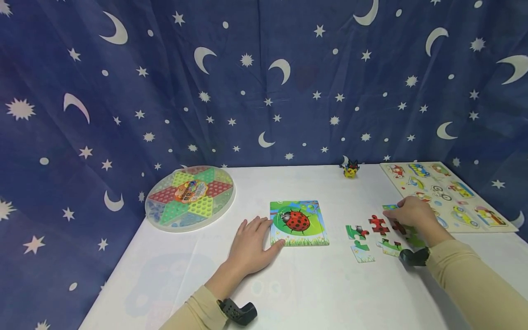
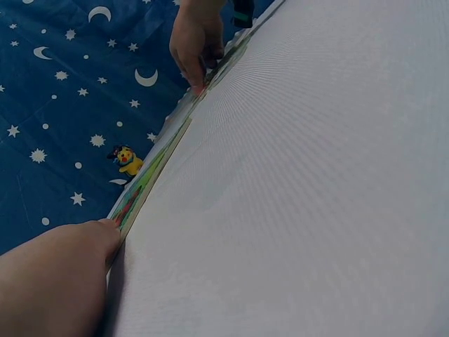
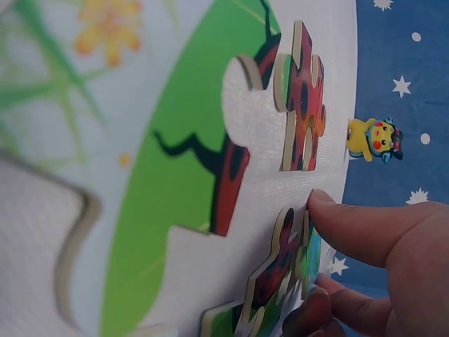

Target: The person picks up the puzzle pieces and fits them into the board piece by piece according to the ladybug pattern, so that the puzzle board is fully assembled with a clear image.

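A square ladybug picture board (image 1: 303,229) lies flat on the white table. My left hand (image 1: 250,247) rests at its left side, fingers extended along the edge and thumb touching the lower edge. To the right, my right hand (image 1: 414,213) pinches a blue-green jigsaw piece (image 1: 389,207) between thumb and fingers; in the right wrist view the fingers partly hide that piece (image 3: 313,256). Nearby lie a red spotted piece (image 1: 378,225), a ladybug-head piece (image 1: 355,232), a grassy corner piece (image 1: 363,256) and a grass-edged piece (image 1: 389,250). Other pieces sit partly beneath my right hand.
A round Chinese checkers board (image 1: 222,208) stands at the back left. A wooden picture-puzzle board (image 1: 462,206) lies at the right, close behind my right hand. Near the back edge is a small yellow figure (image 1: 350,170). A blue starry curtain (image 1: 247,114) hangs behind the table.
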### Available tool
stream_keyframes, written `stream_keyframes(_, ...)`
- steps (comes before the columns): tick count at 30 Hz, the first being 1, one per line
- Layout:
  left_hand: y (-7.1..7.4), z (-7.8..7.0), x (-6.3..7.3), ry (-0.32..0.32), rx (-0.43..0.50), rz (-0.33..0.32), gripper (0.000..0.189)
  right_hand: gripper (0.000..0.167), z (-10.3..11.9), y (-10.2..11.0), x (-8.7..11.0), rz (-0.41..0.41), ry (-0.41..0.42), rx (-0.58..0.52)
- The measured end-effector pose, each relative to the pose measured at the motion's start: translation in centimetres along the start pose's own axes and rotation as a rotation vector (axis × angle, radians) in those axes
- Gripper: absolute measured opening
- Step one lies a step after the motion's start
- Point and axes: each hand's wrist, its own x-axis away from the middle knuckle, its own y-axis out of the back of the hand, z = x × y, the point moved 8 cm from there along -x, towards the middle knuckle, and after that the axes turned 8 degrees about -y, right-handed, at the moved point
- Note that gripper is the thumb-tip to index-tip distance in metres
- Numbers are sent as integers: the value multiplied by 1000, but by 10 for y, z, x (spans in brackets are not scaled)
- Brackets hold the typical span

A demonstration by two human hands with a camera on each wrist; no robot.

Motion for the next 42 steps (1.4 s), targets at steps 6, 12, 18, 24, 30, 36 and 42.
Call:
stream_keyframes(6, 0, -1, 1, -5, -1, -5, 68, 66, 0, 1, 1, -30, 18, -19)
stream_keyframes(12, 0, -1, 1, -6, -1, -7, 68, 59, 3, 4, 2, -68, 59, -35)
stream_keyframes(18, 1, -1, 1, -6, 0, -7, 68, 50, 7, 7, 7, -83, 90, -74)
stream_keyframes(24, 0, 0, 1, -12, -5, -16, 67, 49, 20, 4, 10, -92, 189, -106)
stream_keyframes(30, -2, 0, 1, -11, -5, -18, 67, 50, 33, -3, 14, -45, 225, -151)
stream_keyframes(36, -2, 0, 1, -6, -9, -12, 68, 53, 49, -8, 20, 16, 246, -213)
stream_keyframes(42, -1, 0, 1, -2, -14, -6, 68, 54, 64, -13, 26, 43, 245, -228)
